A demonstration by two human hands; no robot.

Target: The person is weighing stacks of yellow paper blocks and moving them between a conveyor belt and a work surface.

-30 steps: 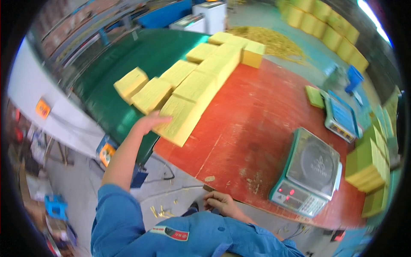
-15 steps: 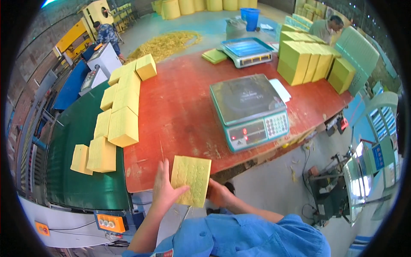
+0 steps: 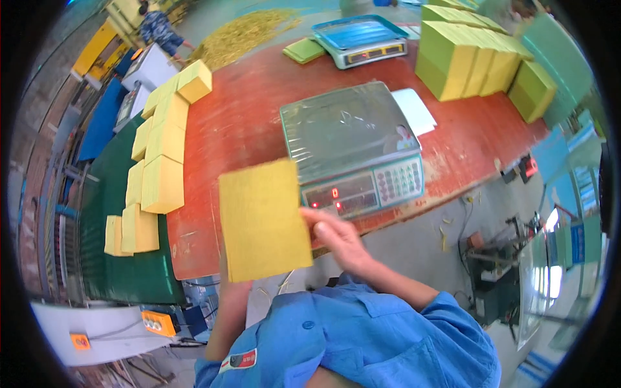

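Note:
A stack of yellow paper sheets (image 3: 265,223) is held upright in front of me, its plain face turned up towards me. My left hand (image 3: 239,286) is behind its lower left side; the stack hides the fingers. At the right edge, my right hand (image 3: 336,239) touches the stack with its fingers, thumb showing on the near side. Just beyond the stack stands a weighing scale (image 3: 343,126) with a dark, film-covered plate and lit red digits. The stack overlaps the scale's left front corner in view.
Yellow paper blocks (image 3: 163,184) line the left side, over the red table (image 3: 226,123) and green belt (image 3: 123,278). A second scale (image 3: 359,35) with a blue tray stands farther back. Taller stacks (image 3: 446,61) fill the far right. A person in patterned blue (image 3: 158,29) is far left.
The stack has been raised and turned, from its dimpled face to a plain one. My right hand has come up along its right edge. The view has shifted.

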